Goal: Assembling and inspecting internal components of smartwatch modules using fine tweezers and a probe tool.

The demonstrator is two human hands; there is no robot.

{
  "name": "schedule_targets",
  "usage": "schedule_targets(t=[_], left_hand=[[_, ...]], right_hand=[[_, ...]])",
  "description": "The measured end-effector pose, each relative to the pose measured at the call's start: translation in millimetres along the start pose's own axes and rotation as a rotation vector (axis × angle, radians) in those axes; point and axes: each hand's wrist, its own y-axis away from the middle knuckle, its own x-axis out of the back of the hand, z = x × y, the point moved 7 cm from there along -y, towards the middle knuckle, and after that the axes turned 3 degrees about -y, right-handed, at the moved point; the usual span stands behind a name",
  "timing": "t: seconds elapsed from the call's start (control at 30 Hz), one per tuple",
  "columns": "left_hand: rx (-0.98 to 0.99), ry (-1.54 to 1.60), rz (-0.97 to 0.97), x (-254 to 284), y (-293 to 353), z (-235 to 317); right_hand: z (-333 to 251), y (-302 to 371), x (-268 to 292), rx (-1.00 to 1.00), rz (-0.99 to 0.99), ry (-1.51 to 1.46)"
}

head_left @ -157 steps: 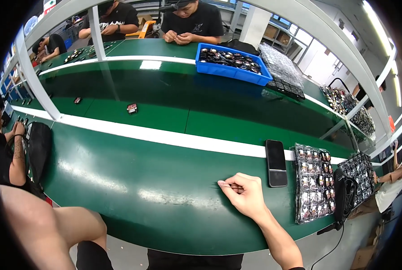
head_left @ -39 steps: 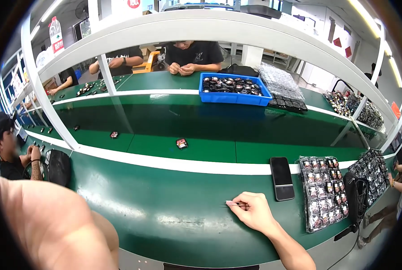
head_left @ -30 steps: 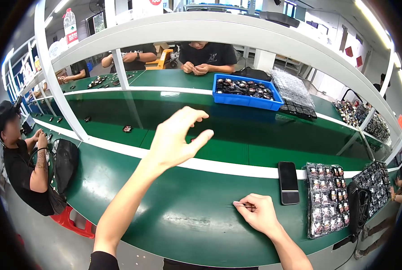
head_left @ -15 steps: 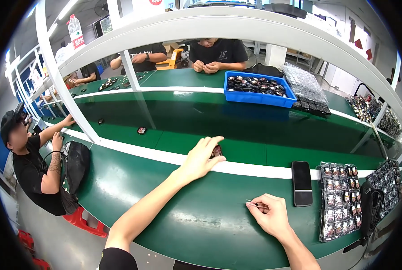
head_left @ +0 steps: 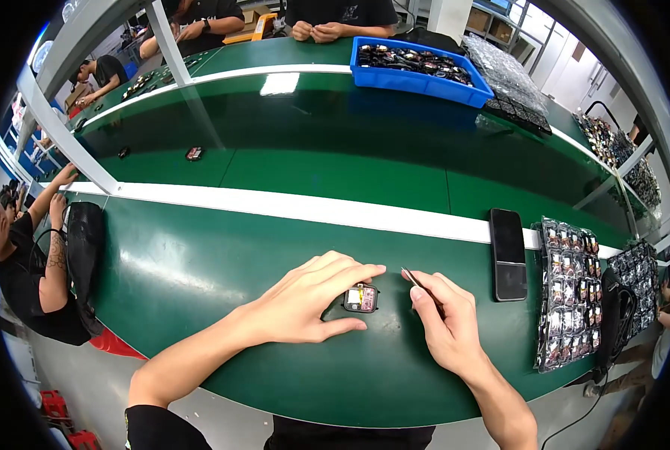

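Observation:
A small square watch case [head_left: 360, 298] lies on the green table in front of me, its inner parts showing: a pale block, a bit of yellow and a reddish board. My left hand [head_left: 305, 295] rests just left of it, thumb and forefinger spread around the case with gaps between. To the right, my right hand [head_left: 447, 319] is closed on thin metal tweezers [head_left: 417, 282]. Their tips point up and left, a little apart from the case.
A black phone [head_left: 508, 255] and a clear tray of small parts [head_left: 569, 296] lie at right. Beyond the white strip [head_left: 275, 206], more watch cases [head_left: 194, 154] sit on the green belt. A blue bin [head_left: 425, 88] stands across. A co-worker [head_left: 31, 277] sits at left.
My left hand has come back toward me from the belt, bringing the watch case onto the table. My right hand with the tweezers is now closer to it. The view has tipped down.

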Motion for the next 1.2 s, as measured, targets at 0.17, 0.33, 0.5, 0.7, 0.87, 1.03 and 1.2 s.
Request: schedule_targets(t=[0.17,0.33,0.5,0.7,0.87,1.03,1.2], left_hand=[[0.018,0.014,-0.022,-4,3,-9],[0.001,-0.126,-0.018,7,3,-5],[-0.025,-0.114,-0.035,4,3,-2],[-0.034,-0.029,-0.037,2,4,-6],[-0.049,-0.017,-0.03,2,1,-8],[-0.045,-0.034,-0.029,0,1,-12],[-0.047,-0.02,-0.016,-1,2,-10]], right_hand=[[1,2,-2,-0.045,-0.01,0.006],[5,6,-1,-0.045,-0.002,-0.052],[2,10,-4,-0.075,-0.038,-0.071],[1,7,-8,-0.033,-0.073,-0.031],[-3,5,-12,0.023,-0.032,0.049],[-2,5,-14,0.038,-0.028,0.057],[-5,6,-14,0.055,-0.027,0.06]])
